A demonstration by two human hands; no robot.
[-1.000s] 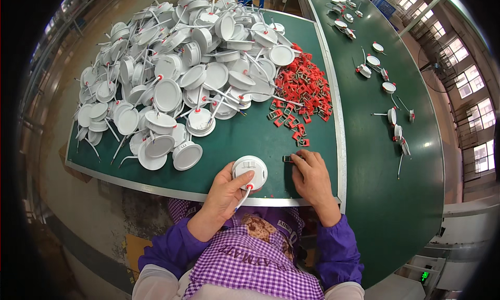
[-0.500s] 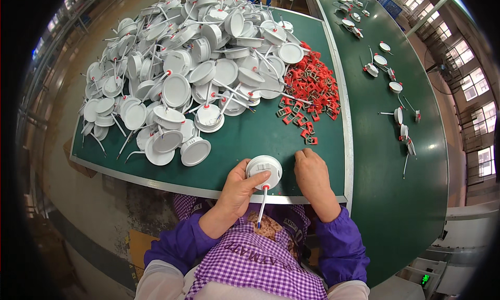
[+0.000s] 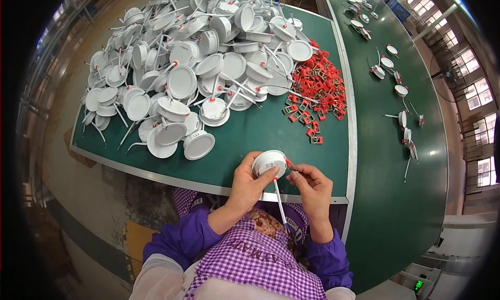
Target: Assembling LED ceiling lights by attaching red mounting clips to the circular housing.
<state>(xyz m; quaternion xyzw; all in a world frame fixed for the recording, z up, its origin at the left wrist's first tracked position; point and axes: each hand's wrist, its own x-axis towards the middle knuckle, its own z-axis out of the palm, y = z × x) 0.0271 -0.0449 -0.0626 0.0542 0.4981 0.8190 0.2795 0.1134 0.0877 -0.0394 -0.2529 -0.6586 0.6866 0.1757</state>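
A white round downlight (image 3: 267, 164) is gripped in my left hand (image 3: 245, 188), fingers behind its rim and thumb on its back. Its white cable (image 3: 281, 201) hangs toward my apron, joined at a red grommet. In a pinch of thumb and forefinger, my right hand (image 3: 315, 191) holds a red spring clip (image 3: 290, 164) against the right side of the light's housing. The fingers partly hide the clip, so I cannot tell whether it is seated. Beyond my right hand lies a heap of similar red clips with metal springs (image 3: 320, 89).
A big pile of white downlights (image 3: 182, 81) with loose cables covers the left and back of the green table (image 3: 229, 159). A metal edge (image 3: 352, 143) separates it from the green belt (image 3: 385, 196) at the right, where several downlights (image 3: 401, 90) lie scattered.
My right hand has moved left from the table near the clip heap to the light, and a red clip now shows in its fingers. The light is tilted a little more.
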